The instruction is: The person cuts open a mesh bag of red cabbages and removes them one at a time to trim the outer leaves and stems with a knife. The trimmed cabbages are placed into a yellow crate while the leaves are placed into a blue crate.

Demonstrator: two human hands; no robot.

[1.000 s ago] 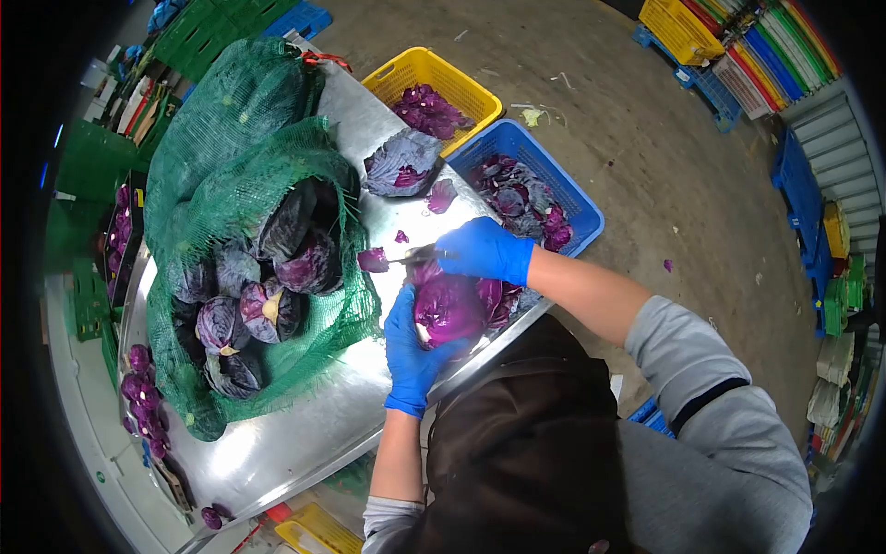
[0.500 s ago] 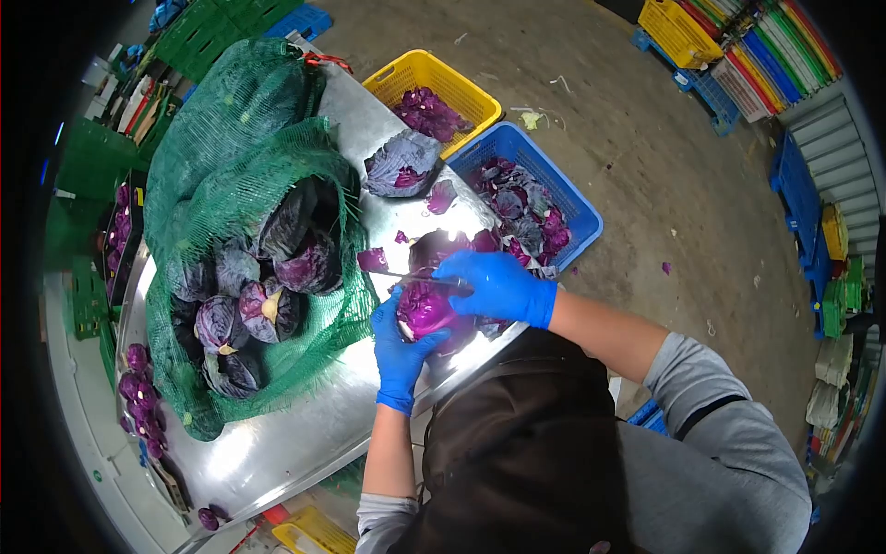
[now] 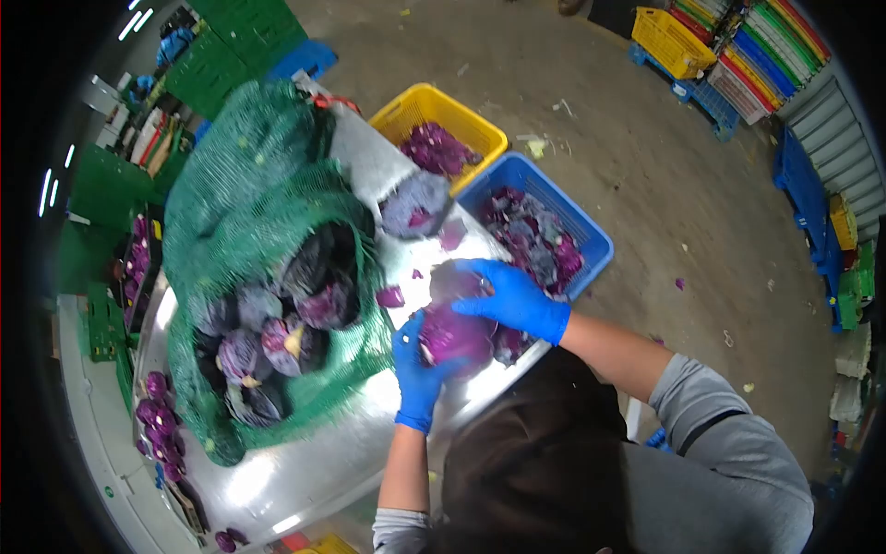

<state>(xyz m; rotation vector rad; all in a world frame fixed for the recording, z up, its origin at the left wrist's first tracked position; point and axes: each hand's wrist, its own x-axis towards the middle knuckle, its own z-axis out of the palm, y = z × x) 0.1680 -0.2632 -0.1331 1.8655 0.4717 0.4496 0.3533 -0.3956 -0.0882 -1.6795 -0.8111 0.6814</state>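
A peeled red cabbage (image 3: pixel 456 338), shiny purple and blurred, is held over the metal table by my left hand (image 3: pixel 420 369), whose fingers wrap its near left side. My right hand (image 3: pixel 517 300) is curled at the top of the cabbage, beside a dull purple leaf (image 3: pixel 452 283). Blur hides what its fingers grip, and no knife blade shows clearly. Left of my hands, a green net sack (image 3: pixel 249 203) lies open with several untrimmed red cabbages (image 3: pixel 245 355) at its mouth. A greyish outer-leaf piece (image 3: pixel 415 205) lies beyond my hands.
Past the table edge stand a blue crate (image 3: pixel 591 235) and a yellow crate (image 3: pixel 392 115), both holding purple leaves. Loose leaf scraps (image 3: pixel 390 296) lie on the metal table (image 3: pixel 277 489). Several trimmed cabbages (image 3: pixel 159 420) line its far left edge.
The knife blade seen in my right hand before no longer shows clearly. That hand has come over the cabbage top. The whole view has shifted, with the table lower and further right.
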